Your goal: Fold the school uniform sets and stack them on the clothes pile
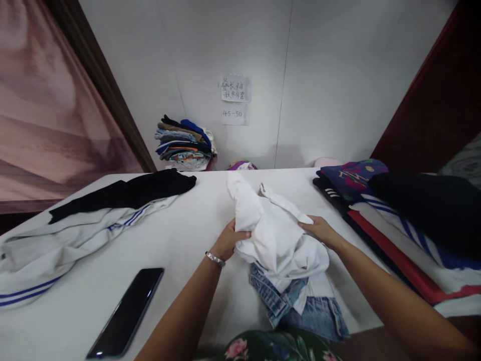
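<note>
A crumpled white garment [278,235] is bunched on the table in front of me, its exact kind hard to make out. My left hand [229,239], with a silver bracelet at the wrist, grips its left side, thumb on top. On the right, my right hand [319,229] pinches the edge of a narrow white strip of the same cloth. Blue denim [313,318] pokes out from under the white cloth near the table's front edge; most of it is covered.
A black phone [128,313] lies on the white table [188,260]. To the left are a black garment [131,193] and a white garment with blue stripes [75,235]. Clothes are piled at right [406,225], and a folded stack [186,140] stands behind. Handwritten papers [236,100] hang on the wall.
</note>
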Demonstrator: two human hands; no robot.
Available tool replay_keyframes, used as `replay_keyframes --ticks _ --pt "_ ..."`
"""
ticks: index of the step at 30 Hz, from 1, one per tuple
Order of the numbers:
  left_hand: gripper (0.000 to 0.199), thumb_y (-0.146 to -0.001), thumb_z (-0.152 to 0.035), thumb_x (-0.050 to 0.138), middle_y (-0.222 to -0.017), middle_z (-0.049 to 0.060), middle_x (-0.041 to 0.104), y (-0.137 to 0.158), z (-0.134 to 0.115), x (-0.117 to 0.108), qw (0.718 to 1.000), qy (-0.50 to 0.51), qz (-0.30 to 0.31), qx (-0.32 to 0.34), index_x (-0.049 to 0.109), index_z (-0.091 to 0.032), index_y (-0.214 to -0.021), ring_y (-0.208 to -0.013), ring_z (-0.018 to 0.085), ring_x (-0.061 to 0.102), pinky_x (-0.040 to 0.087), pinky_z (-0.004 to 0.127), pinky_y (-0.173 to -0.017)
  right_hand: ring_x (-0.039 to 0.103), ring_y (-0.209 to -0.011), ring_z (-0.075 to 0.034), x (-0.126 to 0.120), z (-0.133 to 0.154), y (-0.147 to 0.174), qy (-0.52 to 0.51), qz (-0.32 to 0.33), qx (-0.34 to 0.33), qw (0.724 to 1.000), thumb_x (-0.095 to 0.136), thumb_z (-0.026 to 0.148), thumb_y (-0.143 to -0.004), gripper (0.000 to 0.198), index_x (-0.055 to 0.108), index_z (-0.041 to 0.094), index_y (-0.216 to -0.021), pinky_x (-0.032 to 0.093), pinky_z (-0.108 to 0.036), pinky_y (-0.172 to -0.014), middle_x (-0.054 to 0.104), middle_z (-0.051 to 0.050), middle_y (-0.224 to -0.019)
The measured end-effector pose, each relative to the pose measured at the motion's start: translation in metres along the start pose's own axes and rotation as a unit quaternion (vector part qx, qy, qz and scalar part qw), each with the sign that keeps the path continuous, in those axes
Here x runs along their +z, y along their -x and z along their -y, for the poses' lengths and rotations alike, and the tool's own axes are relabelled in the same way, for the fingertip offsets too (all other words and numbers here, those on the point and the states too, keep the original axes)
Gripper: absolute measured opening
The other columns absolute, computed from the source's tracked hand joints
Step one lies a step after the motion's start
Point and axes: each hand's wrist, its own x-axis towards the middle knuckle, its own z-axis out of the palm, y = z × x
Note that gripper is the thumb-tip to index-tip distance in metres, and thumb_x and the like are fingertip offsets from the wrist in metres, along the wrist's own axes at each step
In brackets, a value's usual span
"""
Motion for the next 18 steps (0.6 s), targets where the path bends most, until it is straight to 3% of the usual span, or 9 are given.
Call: replay_keyframes --ticks 4,9,12,15,18 --pt "0.071 -0.046 -0.022 0.085 -0.107 0.012 0.07 -0.002 -0.012 -0.002 0.999 -0.026 -0.031 0.028 0.062 -0.016 -0.113 -0.097 0.03 0.064 0.052 0.037 -0.08 0.064 -0.065 -0.021 -0.006 0.018 -0.011 -0.101 -0.105 -0.033 0.989 0.073 0.043 -0.058 0.035 0.067 0.017 -0.08 0.051 -0.034 -0.062 0.071 -0.006 -0.076" --pt "0.062 -0.052 -0.026 0.083 -0.103 0.012 0.07 -0.022 -0.013 0.004 0.992 -0.014 -0.123 0.038 0.061 -0.013 -0.108 -0.09 0.026 0.065 0.052 0.037 -0.079 0.064 -0.078 -0.023 -0.027 0.069 -0.018 -0.138 -0.264 -0.178 0.938 0.072 0.045 -0.061 0.039 0.065 0.018 -0.088 0.052 -0.035 -0.069 0.071 -0.007 -0.087" --pt "0.057 -0.059 -0.031 0.081 -0.107 0.014 0.069 -0.034 -0.007 0.01 0.988 -0.012 -0.149 0.033 0.06 -0.012 -0.109 -0.093 0.024 0.065 0.051 0.035 -0.081 0.062 -0.084 -0.022 -0.033 0.101 -0.022 -0.132 -0.307 -0.231 0.914 0.067 0.045 -0.069 0.035 0.063 0.017 -0.089 0.051 -0.034 -0.073 0.069 -0.006 -0.094" --pt "0.059 -0.07 -0.035 0.074 -0.118 0.012 0.064 -0.037 -0.002 0.015 0.986 -0.027 -0.16 0.039 0.053 -0.016 -0.123 -0.102 0.024 0.062 0.05 0.034 -0.084 0.059 -0.082 -0.019 -0.03 0.134 -0.028 -0.144 -0.332 -0.297 0.884 0.064 0.04 -0.075 0.025 0.061 0.018 -0.086 0.05 -0.032 -0.073 0.068 -0.004 -0.092" --pt "0.052 -0.08 -0.035 0.065 -0.129 0.009 0.058 -0.032 0.002 0.019 0.968 -0.086 -0.214 0.102 0.05 -0.022 -0.128 -0.118 0.023 0.053 0.044 0.032 -0.095 0.058 -0.08 -0.016 -0.013 0.167 -0.03 -0.156 -0.321 -0.344 0.869 0.064 0.034 -0.075 0.018 0.062 0.018 -0.083 0.049 -0.031 -0.075 0.067 -0.001 -0.086"
